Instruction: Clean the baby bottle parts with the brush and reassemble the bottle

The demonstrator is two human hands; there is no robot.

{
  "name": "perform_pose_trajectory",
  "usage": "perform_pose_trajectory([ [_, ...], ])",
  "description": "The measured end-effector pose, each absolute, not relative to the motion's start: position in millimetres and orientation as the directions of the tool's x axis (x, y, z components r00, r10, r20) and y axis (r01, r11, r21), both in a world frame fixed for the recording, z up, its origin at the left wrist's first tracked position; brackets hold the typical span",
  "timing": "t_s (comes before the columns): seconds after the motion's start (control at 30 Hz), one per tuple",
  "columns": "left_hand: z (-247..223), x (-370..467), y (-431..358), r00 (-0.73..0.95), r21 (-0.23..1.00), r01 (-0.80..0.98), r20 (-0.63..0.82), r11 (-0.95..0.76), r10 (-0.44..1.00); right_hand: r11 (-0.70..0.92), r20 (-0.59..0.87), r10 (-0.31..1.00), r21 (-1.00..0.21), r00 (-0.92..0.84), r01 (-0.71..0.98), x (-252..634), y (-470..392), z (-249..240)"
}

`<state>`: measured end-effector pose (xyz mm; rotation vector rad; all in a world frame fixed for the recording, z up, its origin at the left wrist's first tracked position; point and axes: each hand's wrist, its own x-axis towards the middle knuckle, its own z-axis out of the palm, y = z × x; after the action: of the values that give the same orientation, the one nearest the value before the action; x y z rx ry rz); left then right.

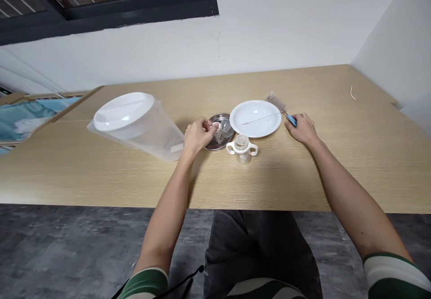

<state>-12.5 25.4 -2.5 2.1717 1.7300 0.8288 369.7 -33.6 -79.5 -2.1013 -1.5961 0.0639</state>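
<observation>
My left hand (199, 135) is over a round metal dish (210, 147), thumb and fingers pinched on a small white and clear plastic piece (218, 127). More clear plastic (226, 126) shows in the dish, its exact shape unclear. On the right, my right hand (302, 128) is closed around the blue handle (291, 120) of a brush. Its brownish bristle head (276, 100) lies behind a white oval plate (256, 130), and a thin wire (261, 118) reaches across the plate. In front of the plate stands a small clear cup with two white handles (243, 150).
A large translucent pitcher (144, 128) with a white lid (124, 110) lies on its side to the left. A small bent pale strip (352, 93) rests at the far right of the wooden table (215, 186). A white wall (286, 29) borders the back.
</observation>
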Motion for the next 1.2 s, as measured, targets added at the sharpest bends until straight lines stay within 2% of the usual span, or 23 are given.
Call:
perform_pose_trajectory([
  [0.1, -4.5, -11.7, 24.4, 0.169, 0.364, 0.904, 0.179, -0.225, 0.969, -0.192, 0.246, 0.918, -0.41, 0.311, 0.892, 369.4, -33.9, -78.5],
  [0.2, -7.3, -11.1, 25.4, 0.193, 0.295, 0.93, 0.122, -0.221, 0.974, -0.193, 0.242, 0.919, -0.409, 0.31, 0.892, 369.1, -34.1, -77.8],
  [0.37, -9.4, -11.8, 28.1, 0.178, 0.211, 0.959, 0.083, -0.192, 0.981, -0.189, 0.246, 0.919, -0.413, 0.309, 0.891, 369.5, -33.8, -78.9],
  [0.6, -8.3, -10.8, 26.2, 0.18, 0.187, 0.964, 0.062, -0.189, 0.982, -0.183, 0.261, 0.914, -0.419, 0.311, 0.889, 369.9, -33.4, -80.5],
  [0.87, -6.5, -10.6, 23.5, 0.181, 0.241, 0.95, 0.085, -0.197, 0.98, -0.185, 0.251, 0.917, -0.424, 0.311, 0.887, 370.2, -33.6, -79.4],
  [1.1, -0.3, -16.0, 26.7, 0.11, 0.482, 0.841, 0.296, -0.248, 0.949, -0.201, 0.235, 0.918, -0.418, 0.32, 0.886, 368.9, -34.0, -78.0],
  [1.2, -5.4, -17.1, 32.1, 0.116, 0.541, 0.788, 0.34, -0.295, 0.933, -0.202, 0.235, 0.918, -0.416, 0.32, 0.887, 368.5, -34.2, -77.5],
])
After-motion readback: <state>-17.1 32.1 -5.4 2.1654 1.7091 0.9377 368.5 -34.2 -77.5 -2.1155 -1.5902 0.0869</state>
